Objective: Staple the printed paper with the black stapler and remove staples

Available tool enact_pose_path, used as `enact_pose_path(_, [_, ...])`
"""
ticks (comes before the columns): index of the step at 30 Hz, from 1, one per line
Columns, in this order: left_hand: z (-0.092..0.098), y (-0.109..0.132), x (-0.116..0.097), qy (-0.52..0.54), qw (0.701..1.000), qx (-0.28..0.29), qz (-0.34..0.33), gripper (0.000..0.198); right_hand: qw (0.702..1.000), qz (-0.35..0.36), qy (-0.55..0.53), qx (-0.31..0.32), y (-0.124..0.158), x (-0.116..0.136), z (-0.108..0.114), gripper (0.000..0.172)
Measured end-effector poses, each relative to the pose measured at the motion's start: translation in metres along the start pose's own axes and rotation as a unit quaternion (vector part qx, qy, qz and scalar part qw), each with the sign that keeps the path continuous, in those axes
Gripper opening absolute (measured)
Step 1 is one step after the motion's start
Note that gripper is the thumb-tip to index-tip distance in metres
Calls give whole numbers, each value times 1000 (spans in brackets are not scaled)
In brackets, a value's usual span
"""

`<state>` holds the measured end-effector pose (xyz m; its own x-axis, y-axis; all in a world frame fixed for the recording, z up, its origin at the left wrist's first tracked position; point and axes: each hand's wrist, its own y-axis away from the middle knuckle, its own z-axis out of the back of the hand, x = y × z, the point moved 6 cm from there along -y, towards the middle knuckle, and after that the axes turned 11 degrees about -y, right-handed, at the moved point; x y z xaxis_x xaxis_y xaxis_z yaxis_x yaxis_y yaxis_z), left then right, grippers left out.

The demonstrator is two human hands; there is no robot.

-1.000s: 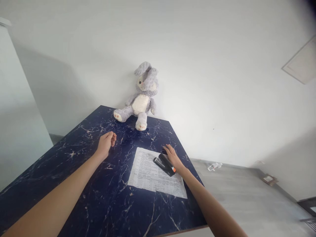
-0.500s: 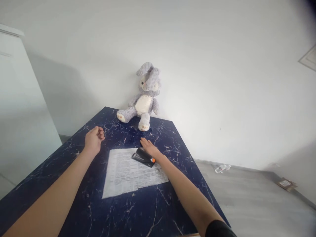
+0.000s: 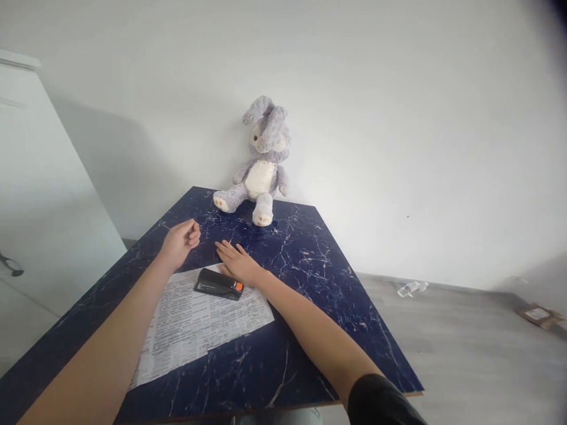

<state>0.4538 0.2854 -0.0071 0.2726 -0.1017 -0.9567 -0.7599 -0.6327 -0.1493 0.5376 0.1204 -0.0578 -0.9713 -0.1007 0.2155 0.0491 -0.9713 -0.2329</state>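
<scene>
My left hand [image 3: 181, 243] is curled into a loose fist just beyond the upper left part of the printed paper [image 3: 186, 324], and nothing shows in its fingers. Palm down with fingers spread, my right hand [image 3: 238, 262] lies at the paper's far edge, its fingertips reaching onto the dark table. Close below it, a black stapler [image 3: 217, 284] with an orange patch at one end rests on the paper. The right hand is beside the stapler and not wrapped around it. My left forearm hides part of the paper's left side.
The blue marbled table [image 3: 310, 330] meets the wall at its far end, where a grey plush rabbit [image 3: 261, 177] sits. A white cabinet [image 3: 53, 177] stands at the left. On the floor to the right lie a clear plastic item [image 3: 413, 288] and a brown cardboard piece [image 3: 538, 314].
The paper, with the stapler on it, has slid left and turned on the table, and my right hand has moved left with it. My left hand stays curled, slightly further right.
</scene>
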Motion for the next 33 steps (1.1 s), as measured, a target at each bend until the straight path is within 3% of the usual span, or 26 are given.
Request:
enact_pose_path(4, [-26,7,8,-96,992,84,22,40,999,-50,11,-6,32,-11,9,56])
enact_pose_path(7, [-47,15,23,-252,962,107,22,44,995,-103,15,-11,69,-29,17,56])
enact_pose_path(9, [-67,24,31,-400,910,102,-31,42,989,-143,18,-15,98,-44,24,55])
enact_pose_path(12, [-114,48,43,-574,791,138,-160,32,979,-203,15,-24,137,-62,33,54])
enact_pose_path(15, [-155,74,60,-643,697,190,-254,23,969,-238,-12,-58,161,-65,46,51])
enact_pose_path(17, [-168,84,68,-660,667,210,-274,30,960,-249,-47,-119,167,-57,63,45])
enact_pose_path(20, [-172,88,75,-664,655,237,-270,31,943,-234,-126,-202,164,-35,89,38])
enact_pose_path(23, [-170,86,77,-669,649,250,-262,26,961,-169,-182,-124,152,-7,93,26])
enact_pose_path(26, [-169,84,77,-682,640,245,-256,25,964,-188,-185,-44,156,-2,93,28])
enact_pose_path(28, [-170,84,76,-695,628,238,-255,25,956,-203,-207,-42,165,-13,101,25])
enact_pose_path(30, [-170,84,73,-702,623,231,-256,25,947,-220,-217,-89,178,-35,118,26])
enact_pose_path(33, [-167,82,64,-692,647,198,-252,26,928,-291,-139,-185,203,-81,143,30])
